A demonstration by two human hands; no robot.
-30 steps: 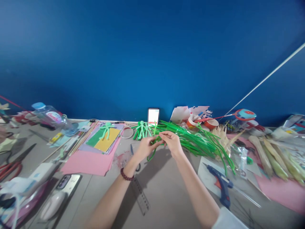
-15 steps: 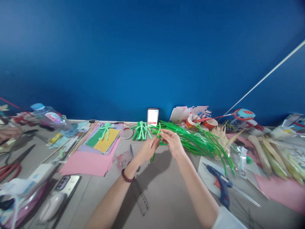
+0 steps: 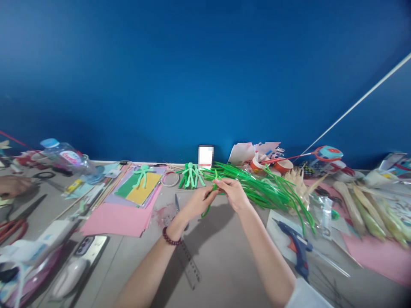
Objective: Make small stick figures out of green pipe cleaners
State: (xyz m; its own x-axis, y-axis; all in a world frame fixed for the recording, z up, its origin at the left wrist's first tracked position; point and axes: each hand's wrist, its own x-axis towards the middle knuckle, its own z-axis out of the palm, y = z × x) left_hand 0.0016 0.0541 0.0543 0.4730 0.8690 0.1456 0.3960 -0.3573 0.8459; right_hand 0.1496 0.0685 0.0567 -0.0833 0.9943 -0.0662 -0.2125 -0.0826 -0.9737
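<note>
Left hand (image 3: 198,200) and right hand (image 3: 233,193) pinch a green pipe cleaner (image 3: 208,204) (bent) just before the pipe cleaner pile (image 3: 263,188); glue gun (image 3: 297,248) right of it.

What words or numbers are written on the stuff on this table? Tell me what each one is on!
Clear plastic bottle with a pale blue cap: its red and white label carries writing, too blurred to read.
Small white card with a red strip, standing at the blue wall: pixelated, nothing readable.
Clear ruler lying by the left hand's wrist: its marks are too small to read.
Nothing else shows text.
</note>
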